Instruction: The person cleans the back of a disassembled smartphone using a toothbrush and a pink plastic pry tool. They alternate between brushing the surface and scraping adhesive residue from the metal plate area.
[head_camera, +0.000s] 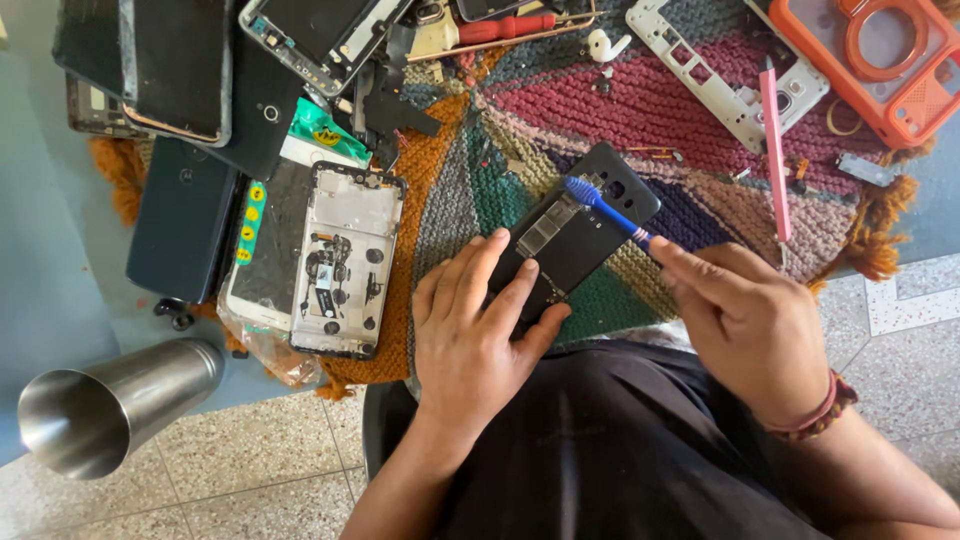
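- We see the left hand (478, 335) flat on the opened black phone (575, 232), fingers spread, pressing its near end onto the knitted mat (640, 110).
- The right hand (745, 320) pinches the blue toothbrush (605, 208) by its handle, fingers pressed together; the bristles touch the phone's far end, beyond the left fingertips.
- Left of the left fingers: a stripped white phone frame (345, 260), dark phone bodies (185, 215) stacked beyond it.
- Steel tumbler (110, 400) lies on its side, well left of the wrist.
- Beyond the right fingers: a pink pry tool (775, 150), white frame piece (720, 70), orange case (885, 60), red screwdriver (505, 27).
- Near end of phone hidden under the left palm; small mat parts too tiny to tell; top pile cut off.
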